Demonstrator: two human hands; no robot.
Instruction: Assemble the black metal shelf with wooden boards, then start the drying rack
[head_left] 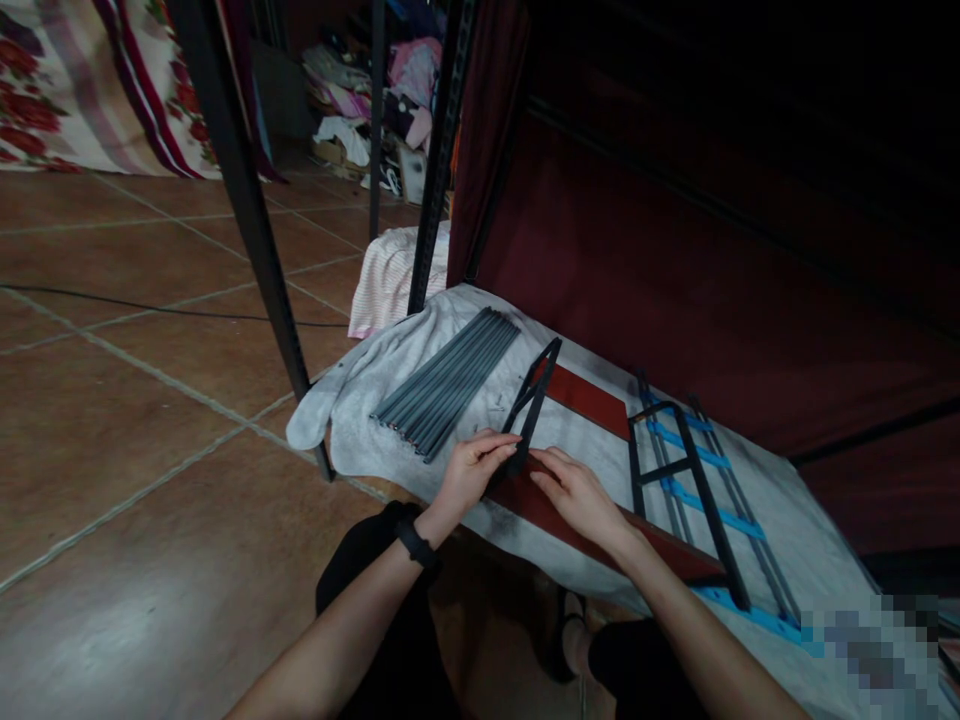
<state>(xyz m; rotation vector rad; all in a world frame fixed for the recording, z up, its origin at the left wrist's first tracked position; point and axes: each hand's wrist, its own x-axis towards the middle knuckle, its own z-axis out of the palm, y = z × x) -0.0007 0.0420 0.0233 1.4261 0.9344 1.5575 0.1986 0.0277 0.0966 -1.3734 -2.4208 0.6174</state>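
Note:
My left hand (480, 465) is closed in a pinch at the near end of a black metal frame (534, 410). Whatever is between its fingertips is too small to make out. Just right of that frame is my right hand (574, 490), its fingers slightly bent and apart, the tips close to the frame's lower corner. Beneath both hands lies a long reddish-brown board (555, 520). It runs right to a second black frame (694, 480), which stands upright. Behind it, a shorter reddish-brown board (585, 398) also spans toward that frame.
A bundle of grey tubes (450, 380) lies on a pale cloth (337, 440) at left. Tiny metal pieces lie beside it. Dark rods with blue strips (709, 450) are on the right. Black posts (247, 200) rise at left; a dark red curtain (637, 260) hangs behind.

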